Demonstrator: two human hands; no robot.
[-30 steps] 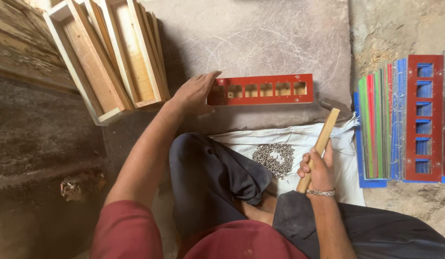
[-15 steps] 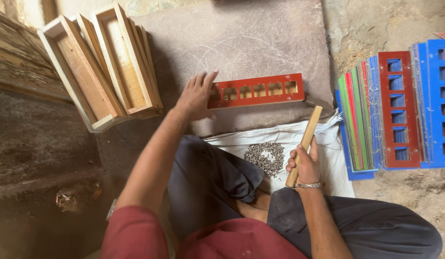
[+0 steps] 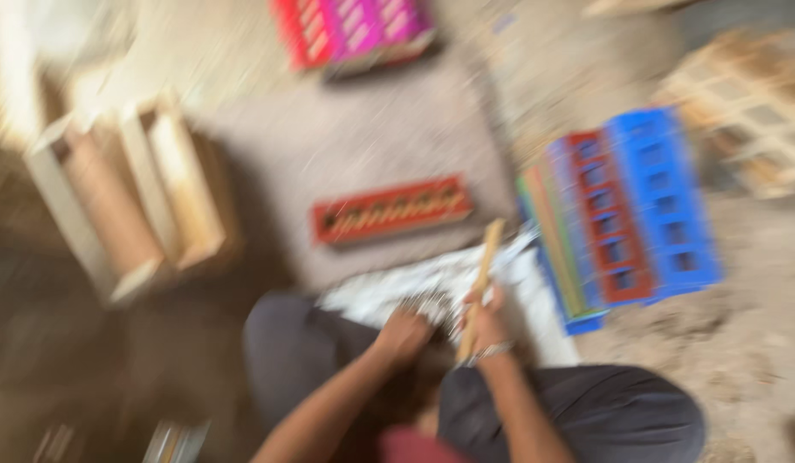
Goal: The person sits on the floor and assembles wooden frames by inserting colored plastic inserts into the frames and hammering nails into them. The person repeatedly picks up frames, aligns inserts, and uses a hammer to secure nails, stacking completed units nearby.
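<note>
The whole view was smeared by motion blur, so fine detail could not be read; the person sat low in the frame, dark trousers filling the bottom centre and right. The right hand (image 3: 486, 321), just right of centre and low, was closed around a pale wooden stick (image 3: 480, 283); the stick rose from the fist, tilted slightly to the right, its upper end near the middle of the frame. The left hand (image 3: 403, 334), just left of the right one, lay knuckles-up over a small dark heap of nails (image 3: 427, 304) on a white cloth (image 3: 526, 291); whether its fingers pinched anything I could not tell. Above the cloth, at the centre, a long red slotted frame (image 3: 389, 210) lay flat on a grey slab (image 3: 363, 146), apart from both hands. To the right stood a stack of blue and red frames (image 3: 646, 201); at the upper centre lay red and pink frames (image 3: 354, 30); at the left, open plain wooden boxes (image 3: 132, 206) leaned together.
</note>
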